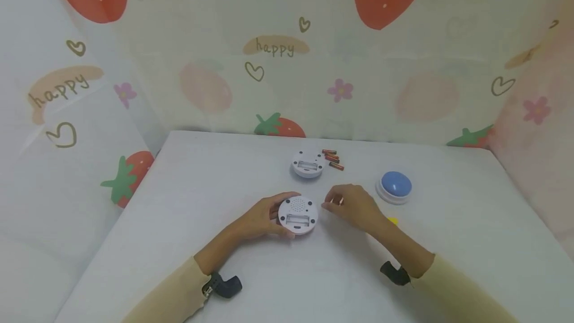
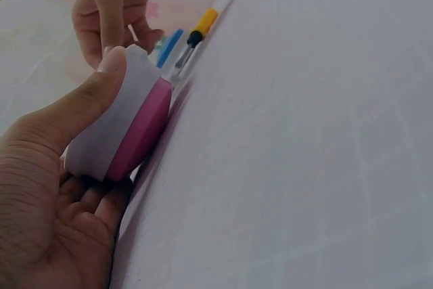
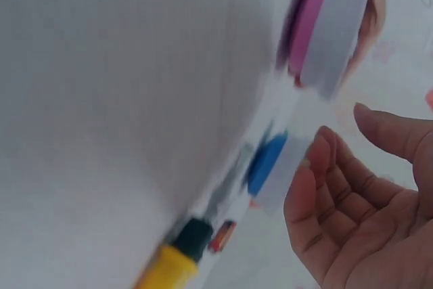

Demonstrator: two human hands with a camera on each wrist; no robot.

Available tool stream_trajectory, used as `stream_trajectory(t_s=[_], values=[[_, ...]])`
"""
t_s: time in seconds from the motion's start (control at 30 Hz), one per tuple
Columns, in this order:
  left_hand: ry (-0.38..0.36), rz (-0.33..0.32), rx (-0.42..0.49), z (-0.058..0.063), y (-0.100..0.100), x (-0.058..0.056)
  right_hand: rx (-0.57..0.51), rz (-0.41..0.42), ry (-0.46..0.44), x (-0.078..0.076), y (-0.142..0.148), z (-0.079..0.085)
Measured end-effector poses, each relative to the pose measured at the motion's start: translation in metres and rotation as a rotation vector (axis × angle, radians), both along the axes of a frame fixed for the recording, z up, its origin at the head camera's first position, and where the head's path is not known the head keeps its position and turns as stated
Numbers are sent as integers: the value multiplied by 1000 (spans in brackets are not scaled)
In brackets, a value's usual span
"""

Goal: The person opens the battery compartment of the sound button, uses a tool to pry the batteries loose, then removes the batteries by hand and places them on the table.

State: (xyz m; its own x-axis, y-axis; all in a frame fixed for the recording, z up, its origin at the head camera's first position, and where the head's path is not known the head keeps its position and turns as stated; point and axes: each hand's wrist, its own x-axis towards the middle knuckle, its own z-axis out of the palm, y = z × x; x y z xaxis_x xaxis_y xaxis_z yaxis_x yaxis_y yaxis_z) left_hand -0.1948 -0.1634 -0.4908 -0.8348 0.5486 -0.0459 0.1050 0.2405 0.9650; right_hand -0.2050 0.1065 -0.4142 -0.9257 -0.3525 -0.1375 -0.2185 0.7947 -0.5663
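My left hand [image 1: 256, 222] grips a round white push-button [image 1: 292, 227] by its sides, bottom up. Its underside shows speaker holes, small dark feet and an uncovered battery slot [image 1: 298, 220] with nothing in it. In the left wrist view the pink dome [image 2: 143, 133] faces down, close over the table. Just right of the button is my right hand [image 1: 356, 207], its fingers bent loosely and thumb apart in the right wrist view, with nothing held. Beneath the right forearm, a screwdriver [image 2: 201, 30] with a yellow and black handle lies partly hidden in the head view.
Farther back, a second white button [image 1: 308, 169] lies bottom up, its battery slot uncovered. Several small red-brown batteries [image 1: 332, 158] lie beside it. At right stands a button with a blue dome [image 1: 396, 183] on top. A printed curtain [image 1: 278, 88] hangs behind the white table [image 1: 215, 163].
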Motion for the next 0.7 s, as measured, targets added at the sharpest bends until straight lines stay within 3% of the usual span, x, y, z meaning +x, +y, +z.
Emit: stream_trajectory(t_s=[0.17,0.3,0.53,0.7], values=[[1,-7,13,0,1,-1,-79,28,-79,22,-11,-11],[6,-10,4,0,3,-2,-177,16,-169,31,-15,-17],[9,-27,10,4,0,-6,-199,29,-184,28,-22,-18],[50,-15,-33,15,-11,-15,-220,26,-182,19,-33,-8]])
